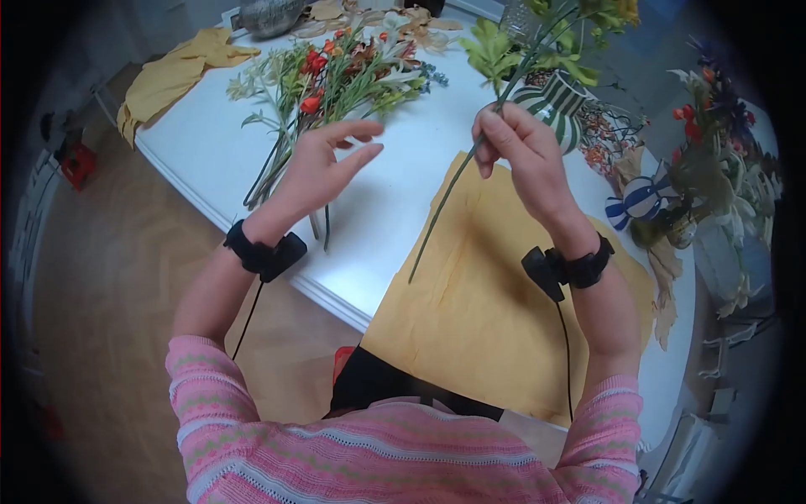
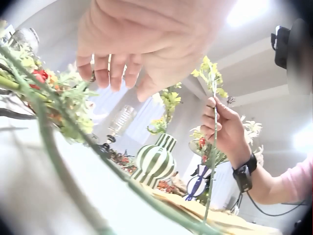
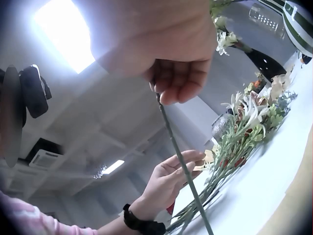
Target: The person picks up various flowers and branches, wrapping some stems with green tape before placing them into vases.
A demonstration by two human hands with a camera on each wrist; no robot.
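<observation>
My right hand [image 1: 525, 155] grips a long green flower stem [image 1: 438, 214] between thumb and curled fingers. Its yellow-green leafy top [image 1: 579, 38] rises above the hand, and the lower end slants down over the yellow-brown paper [image 1: 495, 260]. In the right wrist view the stem [image 3: 182, 156] runs out below the curled fingers. My left hand [image 1: 323, 168] hovers with relaxed fingers and nothing in them. Below and beyond it lies a loose bunch of flowers [image 1: 336, 80], with red blooms, white blooms and many green stems pointing toward me.
A green-and-white striped vase [image 1: 546, 105] stands beyond the right hand. A blue-and-white striped vase [image 1: 645, 202] is at the right, near more flowers [image 1: 730, 168]. Yellow cloth [image 1: 172, 76] hangs over the table's [image 1: 201, 143] left edge. A silvery pot [image 1: 270, 17] is at the back.
</observation>
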